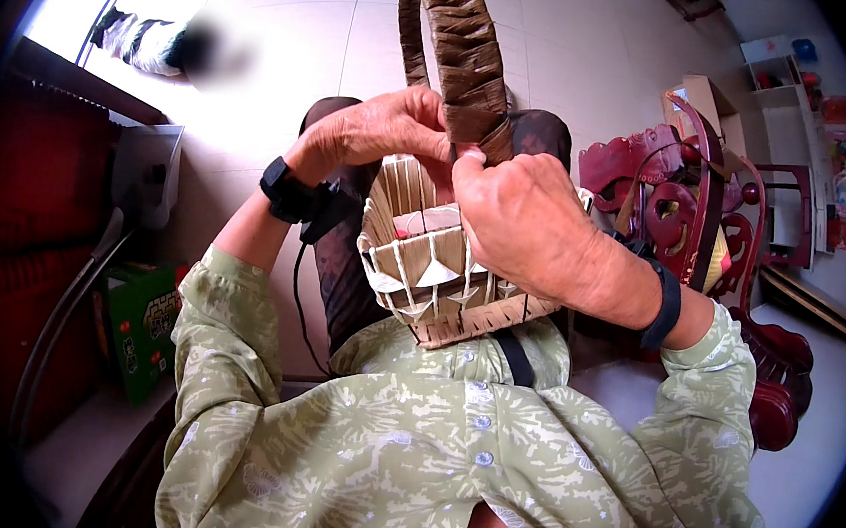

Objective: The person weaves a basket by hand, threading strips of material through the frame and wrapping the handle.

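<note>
A woven basket [441, 280] in cream and tan rests on my lap, tilted toward me. Its tall arched handle [465, 56] is wrapped in brown crinkled strip and rises away from me. My left hand [383, 134] pinches the handle's base from the left, its fingertips partly behind the wrapping. From the right, my right hand [534, 223] closes on the same spot, thumb and curled fingers pressed against the brown strip [485, 151]. Inside the basket lies something pale with a red spot [426, 221]; its kind is unclear. Where my fingers meet, the strip's end is hidden.
To the right stand dark red carved wooden chairs [682, 204], with a shelf [780, 132] behind. On the left are a green box [139, 328] and a red seat [37, 237]. A black cable [300, 305] hangs from my left wristband. Pale floor tiles [292, 29] lie ahead.
</note>
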Available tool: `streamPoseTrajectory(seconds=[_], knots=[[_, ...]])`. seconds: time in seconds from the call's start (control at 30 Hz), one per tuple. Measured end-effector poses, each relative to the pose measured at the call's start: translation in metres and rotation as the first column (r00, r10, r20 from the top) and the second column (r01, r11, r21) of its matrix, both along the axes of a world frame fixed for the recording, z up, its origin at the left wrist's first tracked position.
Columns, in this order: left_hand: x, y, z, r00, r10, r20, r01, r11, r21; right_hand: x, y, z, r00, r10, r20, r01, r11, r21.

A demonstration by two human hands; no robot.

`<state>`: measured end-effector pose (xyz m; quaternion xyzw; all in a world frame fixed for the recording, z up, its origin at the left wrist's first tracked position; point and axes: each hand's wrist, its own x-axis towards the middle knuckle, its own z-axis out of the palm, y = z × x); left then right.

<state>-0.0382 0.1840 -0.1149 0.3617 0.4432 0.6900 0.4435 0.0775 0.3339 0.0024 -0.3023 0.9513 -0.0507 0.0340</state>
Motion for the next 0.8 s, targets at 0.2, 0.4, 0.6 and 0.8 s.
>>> streamPoseTrajectory(seconds=[0.2,0.4,0.6,0.8], knots=[[0.011,-0.008,0.023,0.977,0.084,-0.195,-0.125,0.97,-0.208,0.001,0.014,0.012,0.959,-0.084,0.27,0.136,0.974,-0.181],[0.033,-0.008,0.037,0.96,0.246,0.133,-0.196,0.932,-0.305,-0.015,0.052,0.035,0.823,-0.294,0.486,0.475,0.825,-0.306],[0.044,-0.001,0.032,0.811,0.163,0.562,-0.148,0.986,-0.072,-0.03,0.067,0.017,0.789,-0.239,0.566,0.449,0.853,-0.266],[0.042,-0.008,0.031,0.884,0.274,0.378,-0.213,0.957,-0.195,0.003,0.053,0.029,0.927,-0.148,0.343,0.238,0.942,-0.236]])
